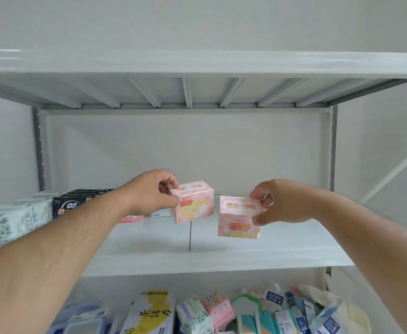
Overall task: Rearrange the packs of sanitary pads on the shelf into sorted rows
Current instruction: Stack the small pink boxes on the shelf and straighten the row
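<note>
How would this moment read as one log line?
left hand: holds pink pack | right hand: holds second pink pack | both above shelf

Two pink packs (194,206) with orange lettering, white shelf (221,256), black pack (70,203), white leaf-print packs (7,222)

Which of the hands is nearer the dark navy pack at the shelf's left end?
Left. The left hand, pinching a pink pack, is just right of the dark navy pack. The right hand holds another pink pack farther right.

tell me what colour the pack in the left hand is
Pale pink pack with a yellow heart and orange lettering, seen in the head view.
</note>
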The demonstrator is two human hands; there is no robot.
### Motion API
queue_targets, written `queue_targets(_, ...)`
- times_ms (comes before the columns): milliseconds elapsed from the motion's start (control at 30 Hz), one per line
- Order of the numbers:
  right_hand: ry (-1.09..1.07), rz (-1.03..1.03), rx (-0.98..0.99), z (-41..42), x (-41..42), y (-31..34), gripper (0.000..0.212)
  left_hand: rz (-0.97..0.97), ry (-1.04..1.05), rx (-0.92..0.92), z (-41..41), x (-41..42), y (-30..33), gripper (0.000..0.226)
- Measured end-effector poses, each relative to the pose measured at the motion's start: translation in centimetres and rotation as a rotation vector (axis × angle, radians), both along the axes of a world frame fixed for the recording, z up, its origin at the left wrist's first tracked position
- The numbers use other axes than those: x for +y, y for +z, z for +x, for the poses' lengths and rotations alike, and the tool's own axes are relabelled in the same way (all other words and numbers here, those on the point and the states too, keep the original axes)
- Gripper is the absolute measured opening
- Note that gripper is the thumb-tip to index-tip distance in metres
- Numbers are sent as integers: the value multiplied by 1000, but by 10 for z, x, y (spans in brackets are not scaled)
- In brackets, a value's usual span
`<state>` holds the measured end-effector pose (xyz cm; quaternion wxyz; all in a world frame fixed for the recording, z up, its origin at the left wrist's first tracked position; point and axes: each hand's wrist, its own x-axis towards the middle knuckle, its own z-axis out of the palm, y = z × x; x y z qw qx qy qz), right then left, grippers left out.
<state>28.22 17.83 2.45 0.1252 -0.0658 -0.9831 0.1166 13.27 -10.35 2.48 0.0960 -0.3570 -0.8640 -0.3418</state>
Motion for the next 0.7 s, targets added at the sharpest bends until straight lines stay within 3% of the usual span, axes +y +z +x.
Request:
queue_targets(300, -26, -21, -39, -52, 52, -10, 51, -70, -1, 8, -76, 63, 8, 27)
queue_targets(700, -71, -37, -38, -128, 79, -7, 46, -365, -65, 69, -186, 125, 18, 31)
